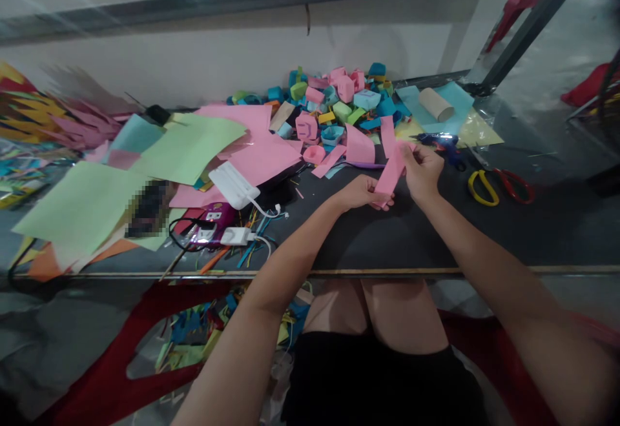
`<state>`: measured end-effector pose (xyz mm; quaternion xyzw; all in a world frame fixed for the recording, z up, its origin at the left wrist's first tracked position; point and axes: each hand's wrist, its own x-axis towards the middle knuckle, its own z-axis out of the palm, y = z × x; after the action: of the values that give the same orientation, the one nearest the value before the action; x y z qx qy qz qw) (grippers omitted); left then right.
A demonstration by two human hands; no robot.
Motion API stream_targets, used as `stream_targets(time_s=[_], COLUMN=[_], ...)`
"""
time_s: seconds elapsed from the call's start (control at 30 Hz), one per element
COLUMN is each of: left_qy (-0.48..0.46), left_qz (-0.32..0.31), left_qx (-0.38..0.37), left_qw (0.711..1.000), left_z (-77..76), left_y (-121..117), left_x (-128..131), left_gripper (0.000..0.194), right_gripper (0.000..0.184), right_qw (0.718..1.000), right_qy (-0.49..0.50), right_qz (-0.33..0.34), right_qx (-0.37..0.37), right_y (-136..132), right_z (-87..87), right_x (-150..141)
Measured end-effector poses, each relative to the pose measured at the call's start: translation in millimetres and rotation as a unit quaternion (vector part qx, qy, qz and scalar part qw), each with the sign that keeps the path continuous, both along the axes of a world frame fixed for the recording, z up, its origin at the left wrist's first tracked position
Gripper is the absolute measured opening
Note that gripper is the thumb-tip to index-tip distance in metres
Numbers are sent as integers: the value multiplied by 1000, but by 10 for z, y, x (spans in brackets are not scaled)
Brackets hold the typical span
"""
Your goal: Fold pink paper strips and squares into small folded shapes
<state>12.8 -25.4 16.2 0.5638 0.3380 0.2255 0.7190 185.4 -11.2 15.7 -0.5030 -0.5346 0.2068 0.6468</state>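
Observation:
Both my hands hold one pink paper strip [390, 174] above the dark table [484, 232]. My left hand [362, 192] pinches its lower end, fingers closed. My right hand [423, 168] grips its upper end, fingers curled round it. Just beyond the strip lie more pink strips [359, 145] and a heap of small folded paper pieces [334, 103] in pink, blue and green.
Yellow-handled and red-handled scissors [498, 186] lie right of my hands, with a blue tool [443, 144] and a cardboard roll [436, 104] behind. Green sheets [191, 145] and pink sheets [256, 148], a white charger [235, 186] and cables cover the left. Paper scraps [194, 339] litter the floor.

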Motion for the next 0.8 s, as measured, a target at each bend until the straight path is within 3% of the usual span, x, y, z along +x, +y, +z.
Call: stream_targets(time_s=[0.8], left_qy=[52], left_qz=[-3], left_qx=[-13], left_qw=[999], left_z=[66], left_y=[-22], left_x=[-31], left_gripper=[22], right_gripper=[58], right_qw=[1000], right_qy=[11], right_qz=[-6], right_qx=[7], right_y=[87], right_z=[-53], right_x=[73])
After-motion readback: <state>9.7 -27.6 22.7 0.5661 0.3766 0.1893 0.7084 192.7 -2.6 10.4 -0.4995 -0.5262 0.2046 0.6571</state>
